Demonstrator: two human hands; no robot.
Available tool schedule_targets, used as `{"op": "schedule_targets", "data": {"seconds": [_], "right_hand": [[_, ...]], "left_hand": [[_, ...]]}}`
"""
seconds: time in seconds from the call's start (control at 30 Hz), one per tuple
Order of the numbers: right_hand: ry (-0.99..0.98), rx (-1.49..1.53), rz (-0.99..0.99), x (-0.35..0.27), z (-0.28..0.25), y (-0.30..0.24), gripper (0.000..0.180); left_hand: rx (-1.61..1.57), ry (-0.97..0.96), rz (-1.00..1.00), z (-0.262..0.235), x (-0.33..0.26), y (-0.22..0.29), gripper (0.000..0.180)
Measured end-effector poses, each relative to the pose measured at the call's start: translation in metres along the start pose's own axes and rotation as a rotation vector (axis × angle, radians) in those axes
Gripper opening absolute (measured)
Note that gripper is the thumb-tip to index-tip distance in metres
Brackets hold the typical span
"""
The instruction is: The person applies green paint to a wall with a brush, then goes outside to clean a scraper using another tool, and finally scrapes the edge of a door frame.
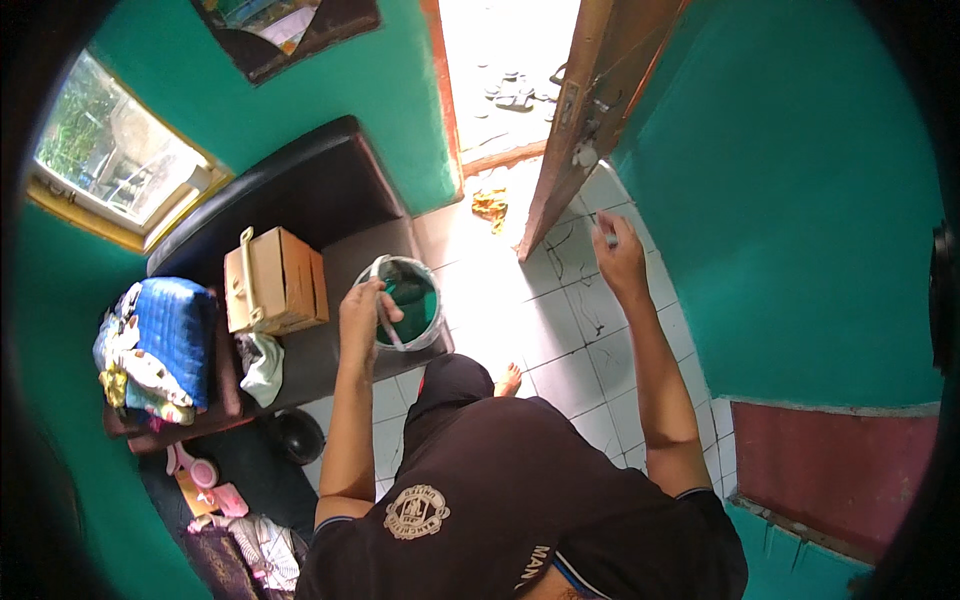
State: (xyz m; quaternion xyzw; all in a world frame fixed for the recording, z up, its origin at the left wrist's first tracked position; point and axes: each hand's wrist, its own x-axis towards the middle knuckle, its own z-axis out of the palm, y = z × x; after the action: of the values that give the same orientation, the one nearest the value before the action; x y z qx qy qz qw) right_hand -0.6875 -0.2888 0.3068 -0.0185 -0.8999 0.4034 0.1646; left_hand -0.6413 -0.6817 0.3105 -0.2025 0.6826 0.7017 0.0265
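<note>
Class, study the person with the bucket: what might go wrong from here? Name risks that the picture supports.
The left hand holds the bucket by its handle, so it might tip and spill any contents. A bare foot is on the tiles, which could be slippery if wet. The crumpled yellow cloth near the open door might catch a foot.
</note>
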Motion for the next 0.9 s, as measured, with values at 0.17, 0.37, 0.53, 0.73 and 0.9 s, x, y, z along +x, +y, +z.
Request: {"op": "schedule_targets", "data": {"seconds": [0.17, 0.37, 0.53, 0.73, 0.9], "right_hand": [[0.216, -0.140, -0.211, 0.109, -0.008, -0.018, 0.030], [0.217, -0.474, -0.241, 0.200, 0.006, 0.027, 0.039], [0.040, -0.569, -0.053, 0.217, 0.014, 0.013, 0.031], [0.045, -0.590, 0.001, 0.204, 0.000, 0.028, 0.032], [0.136, -0.569, 0.212, 0.175, -0.023, 0.053, 0.033]], "left_hand": [[-0.047, 0.028, -0.001, 0.010, 0.032, 0.003, 0.027], [-0.083, -0.010, -0.052, 0.034, 0.089, -0.003, 0.026], [-0.081, -0.035, -0.141, 0.060, 0.148, -0.012, 0.024], [-0.069, -0.135, -0.208, 0.105, 0.210, 0.005, 0.023], [-0.021, -0.276, -0.206, 0.143, 0.268, 0.024, 0.025]]}}
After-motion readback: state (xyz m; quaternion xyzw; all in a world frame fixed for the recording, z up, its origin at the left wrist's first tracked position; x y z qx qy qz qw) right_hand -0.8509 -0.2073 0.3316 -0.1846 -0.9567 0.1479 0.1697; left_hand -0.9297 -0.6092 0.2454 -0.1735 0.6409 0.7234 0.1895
